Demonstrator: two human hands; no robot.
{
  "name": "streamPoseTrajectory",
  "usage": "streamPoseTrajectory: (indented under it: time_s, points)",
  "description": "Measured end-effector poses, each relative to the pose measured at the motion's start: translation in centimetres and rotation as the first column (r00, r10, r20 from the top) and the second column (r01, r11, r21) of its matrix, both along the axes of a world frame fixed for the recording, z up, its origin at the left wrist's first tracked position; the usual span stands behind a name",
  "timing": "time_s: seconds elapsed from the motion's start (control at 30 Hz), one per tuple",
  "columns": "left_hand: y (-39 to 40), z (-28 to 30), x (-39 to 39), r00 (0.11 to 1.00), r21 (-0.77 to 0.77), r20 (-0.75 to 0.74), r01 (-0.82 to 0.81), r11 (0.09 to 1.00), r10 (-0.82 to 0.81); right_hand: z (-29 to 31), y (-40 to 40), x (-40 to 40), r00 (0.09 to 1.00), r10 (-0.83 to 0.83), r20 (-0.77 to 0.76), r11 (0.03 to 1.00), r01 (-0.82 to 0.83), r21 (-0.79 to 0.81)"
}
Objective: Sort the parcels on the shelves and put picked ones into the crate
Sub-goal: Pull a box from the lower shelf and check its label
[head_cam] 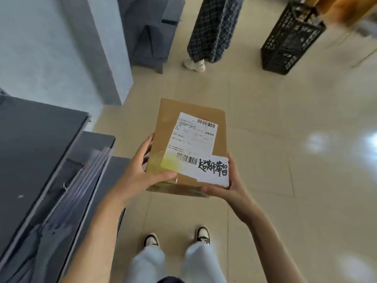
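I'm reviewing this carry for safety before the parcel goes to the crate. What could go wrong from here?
1. A second person stands on the floor between the carrier and the black crate; a collision seems possible.
2. The left hand and right hand hold the cardboard parcel only at its near end, so its far end may dip or slip.
3. The glossy floor could be slippery.

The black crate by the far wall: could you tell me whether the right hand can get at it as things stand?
Probably not: the right hand grips the cardboard parcel, and the black crate stands well across open floor.
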State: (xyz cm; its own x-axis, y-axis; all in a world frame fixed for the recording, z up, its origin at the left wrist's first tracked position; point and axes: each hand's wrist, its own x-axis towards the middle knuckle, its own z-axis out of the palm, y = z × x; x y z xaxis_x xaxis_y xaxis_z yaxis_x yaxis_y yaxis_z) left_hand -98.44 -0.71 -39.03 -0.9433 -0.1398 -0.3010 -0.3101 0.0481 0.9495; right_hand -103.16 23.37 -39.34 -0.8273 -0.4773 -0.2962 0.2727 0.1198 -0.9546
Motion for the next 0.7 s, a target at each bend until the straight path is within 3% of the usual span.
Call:
streamPoseTrajectory:
  time_s: [0.17,0.3,0.5,0.7]
  points:
    - [10.8,1.1,-2.8,0.951,-0.037,-0.017,0.307,0.951,-0.308,-0.6,11.6,4.2,0.961,-0.275,0.020,0.961,0.276,-0.037]
    - [23.1,1.4,-3.7,0.841,-0.022,-0.028,0.539,0.842,-0.540,-1.0,22.2,9.6,0.869,-0.492,0.053,0.867,0.495,-0.060]
    - [46.9,0.4,-1.3,0.583,0.009,-0.036,0.813,0.583,-0.812,-1.4,41.0,20.2,0.596,-0.796,0.099,0.600,0.800,0.002]
    - [66.0,-0.2,5.0,0.342,0.043,-0.060,0.939,0.340,-0.938,-0.7,55.3,30.1,0.327,-0.943,0.059,0.331,0.942,0.062]
